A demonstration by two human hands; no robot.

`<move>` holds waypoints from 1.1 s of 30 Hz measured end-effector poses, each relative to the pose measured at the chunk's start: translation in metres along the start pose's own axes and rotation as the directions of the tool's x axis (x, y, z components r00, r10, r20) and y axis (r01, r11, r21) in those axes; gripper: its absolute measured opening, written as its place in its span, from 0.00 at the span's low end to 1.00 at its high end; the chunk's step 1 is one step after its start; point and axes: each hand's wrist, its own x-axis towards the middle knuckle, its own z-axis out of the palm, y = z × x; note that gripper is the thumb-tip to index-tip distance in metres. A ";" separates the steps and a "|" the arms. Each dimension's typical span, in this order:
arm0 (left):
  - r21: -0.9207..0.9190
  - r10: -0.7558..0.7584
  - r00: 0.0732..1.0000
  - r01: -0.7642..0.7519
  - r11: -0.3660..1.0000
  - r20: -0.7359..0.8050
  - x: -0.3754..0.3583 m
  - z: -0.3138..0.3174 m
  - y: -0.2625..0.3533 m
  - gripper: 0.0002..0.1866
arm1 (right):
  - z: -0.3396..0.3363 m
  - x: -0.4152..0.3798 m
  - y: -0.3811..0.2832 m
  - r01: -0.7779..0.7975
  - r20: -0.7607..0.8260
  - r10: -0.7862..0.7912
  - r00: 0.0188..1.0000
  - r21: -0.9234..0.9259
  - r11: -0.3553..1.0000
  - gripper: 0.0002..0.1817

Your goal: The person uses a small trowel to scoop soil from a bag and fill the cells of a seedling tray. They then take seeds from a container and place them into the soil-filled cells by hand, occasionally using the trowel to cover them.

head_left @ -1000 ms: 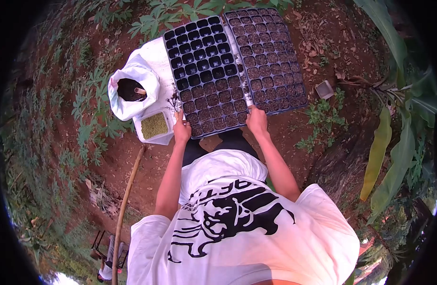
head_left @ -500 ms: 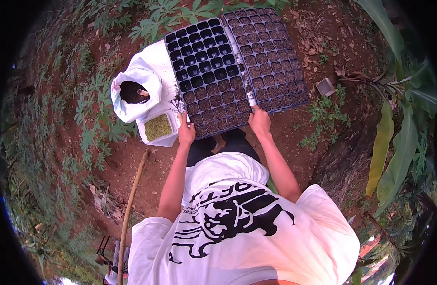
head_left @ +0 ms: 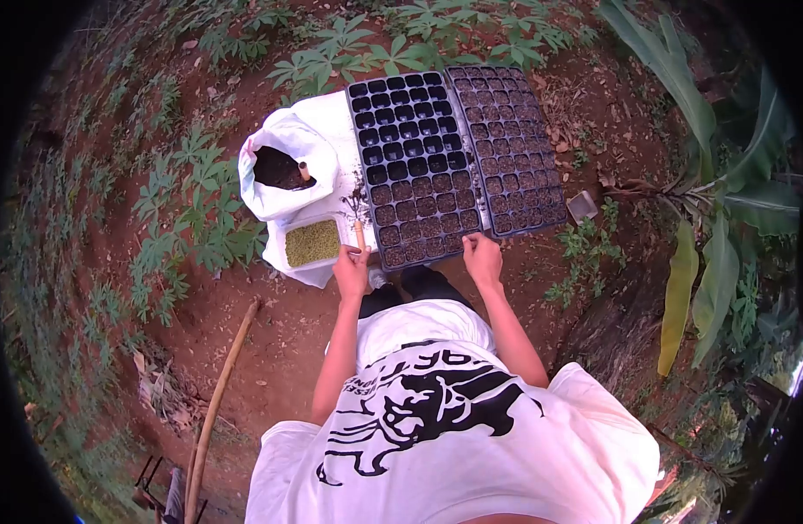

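Observation:
Two black seedling trays lie side by side on the red soil. The left tray [head_left: 412, 166] has empty far cells and soil-filled near cells. Every cell of the right tray [head_left: 515, 144] holds soil. My left hand [head_left: 353, 271] is at the left tray's near left corner, closed around a small wooden stick [head_left: 360, 234] that points up beside the tray. My right hand [head_left: 483, 258] grips the near edge where the two trays meet. A white tub of green seeds [head_left: 312, 244] sits just left of my left hand.
An open white sack of dark soil [head_left: 284, 166] with a handle sticking out lies on a white sheet [head_left: 336, 118] left of the trays. A small grey pot [head_left: 582, 206] sits to the right. A long wooden pole [head_left: 216, 397] lies at lower left; cassava plants and banana leaves [head_left: 681, 288] surround.
My left hand has come off the tray's edge and now holds the stick upright near the seed tub. My right hand stays on the tray edge. The view has shifted.

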 end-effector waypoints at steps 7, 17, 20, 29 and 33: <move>-0.312 -0.138 0.976 0.080 0.947 -0.171 0.006 -0.048 -0.069 0.12 | 0.024 -0.006 -0.086 0.212 0.203 -0.188 0.961 -0.108 0.971 0.15; -0.553 -0.208 0.945 0.037 0.833 -0.251 0.059 -0.141 -0.051 0.29 | 0.053 0.044 -0.291 0.712 0.087 -0.718 0.691 0.094 0.696 0.27; -0.577 -0.212 0.950 0.043 0.816 -0.228 0.099 -0.142 -0.041 0.35 | 0.074 0.069 -0.347 0.777 0.235 -0.742 0.628 -0.135 0.615 0.28; -0.458 -0.225 0.948 0.099 0.883 -0.227 0.142 -0.129 -0.034 0.21 | 0.161 0.102 -0.363 0.792 0.641 -0.471 0.607 -0.537 0.290 0.18; -0.688 -0.274 0.945 0.080 0.721 -0.177 0.126 -0.125 -0.040 0.17 | 0.172 0.094 -0.369 0.753 0.666 -0.362 0.653 -0.623 0.212 0.17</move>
